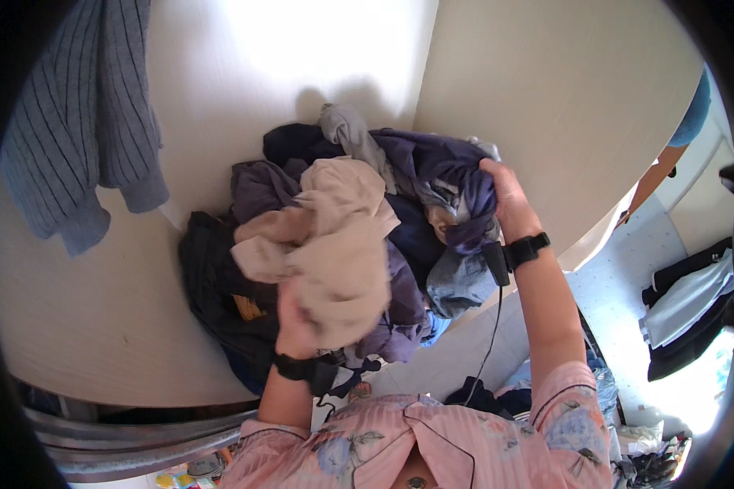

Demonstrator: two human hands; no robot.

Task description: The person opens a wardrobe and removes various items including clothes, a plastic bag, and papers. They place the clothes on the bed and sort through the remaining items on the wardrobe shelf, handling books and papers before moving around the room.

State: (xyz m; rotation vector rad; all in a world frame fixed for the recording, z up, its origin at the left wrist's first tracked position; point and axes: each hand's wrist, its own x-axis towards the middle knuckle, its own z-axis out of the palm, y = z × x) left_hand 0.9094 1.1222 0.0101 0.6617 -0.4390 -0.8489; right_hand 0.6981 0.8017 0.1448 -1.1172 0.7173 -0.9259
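Observation:
A heap of crumpled clothes lies in the corner of a pale wooden compartment. My left hand, blurred, grips a beige garment that covers the front of the heap; its fingers are partly hidden by the cloth. At the heap's right edge, my right hand holds a bunched dark purple garment, the fingertips tucked out of sight. Around these lie a black garment, a dull purple-brown one, a light grey one and a blue-grey one.
A ribbed grey knit garment hangs at the upper left. Pale panels wall the heap at back and right. A thin cable runs down from the black strap on my right wrist. More clothes lie at the far right.

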